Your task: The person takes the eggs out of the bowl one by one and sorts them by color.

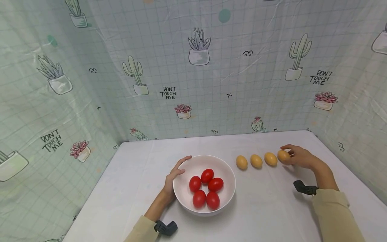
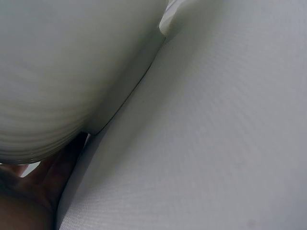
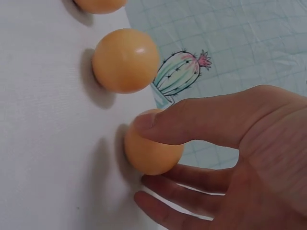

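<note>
A white bowl [image 1: 227, 198] stands on the table with several red eggs [image 1: 215, 184] inside. My left hand [image 1: 170, 179] holds it at its left side, thumb over the rim and fingers along the outside. From the left wrist, the bowl's wall [image 2: 72, 62] fills the upper left, and part of the hand [image 2: 41, 191] shows beneath it. To the right of the bowl, several yellow eggs lie in a row. My right hand [image 1: 303, 158] pinches the rightmost yellow egg [image 1: 283, 156]; in the right wrist view the thumb lies across this egg [image 3: 156, 153], with fingers on its other side.
The other yellow eggs [image 1: 256, 161] sit close to the left of the pinched one. A white cloth covers the table [image 1: 266, 205]. Behind and at both sides hangs a curtain [image 1: 229, 77] printed with cacti, meeting the table's back edge.
</note>
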A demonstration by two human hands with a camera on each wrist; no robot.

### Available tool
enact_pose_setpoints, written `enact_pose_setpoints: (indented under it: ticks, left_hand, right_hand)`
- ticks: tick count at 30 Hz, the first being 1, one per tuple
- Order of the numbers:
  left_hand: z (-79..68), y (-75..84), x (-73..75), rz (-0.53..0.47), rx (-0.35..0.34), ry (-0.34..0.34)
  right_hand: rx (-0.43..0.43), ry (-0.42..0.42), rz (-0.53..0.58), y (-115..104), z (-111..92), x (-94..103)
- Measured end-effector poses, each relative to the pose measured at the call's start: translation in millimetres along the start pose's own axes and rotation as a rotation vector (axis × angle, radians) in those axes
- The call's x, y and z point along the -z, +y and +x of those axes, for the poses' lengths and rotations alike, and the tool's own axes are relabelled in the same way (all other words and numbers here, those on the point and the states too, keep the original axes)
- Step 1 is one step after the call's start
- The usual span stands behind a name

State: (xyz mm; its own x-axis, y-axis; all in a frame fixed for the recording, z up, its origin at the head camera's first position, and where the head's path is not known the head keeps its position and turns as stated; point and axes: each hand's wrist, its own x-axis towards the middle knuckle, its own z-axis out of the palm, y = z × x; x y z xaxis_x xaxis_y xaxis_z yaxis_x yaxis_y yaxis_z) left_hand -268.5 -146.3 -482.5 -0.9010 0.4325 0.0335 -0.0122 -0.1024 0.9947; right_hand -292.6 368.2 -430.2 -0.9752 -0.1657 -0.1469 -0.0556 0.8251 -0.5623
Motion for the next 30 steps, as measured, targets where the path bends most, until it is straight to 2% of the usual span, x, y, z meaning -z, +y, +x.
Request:
enact_pose_setpoints:
  ticks: [7,12,18,24,30]
  left_hand:
    - [-0.3,-0.5,0.7,0.008,-0.007,-0.001]
    - [-2.0,-0.9,0.2,0.003,-0.001,0.006]
    - [-1.9,-1.6,0.2,0.011,0.001,0.022]
    - [-1.2,-2.7,2.5,0.029,-0.007,0.01]
    - [-0.5,-2.4,2.8,0.033,-0.008,0.005]
  right_hand:
    - [-0.004,-0.002,-0.048,-10.1,-5.7,6.7]
    - [0.01,0.016,-0.073,-27.3,-11.7,14.3]
    - [0.105,0.073,-0.083,-49.4,-17.3,19.6]
    - [0.169,0.094,0.001,-64.4,-20.1,19.5]
    - [0.291,0.15,0.054,-83.5,-24.2,19.5]
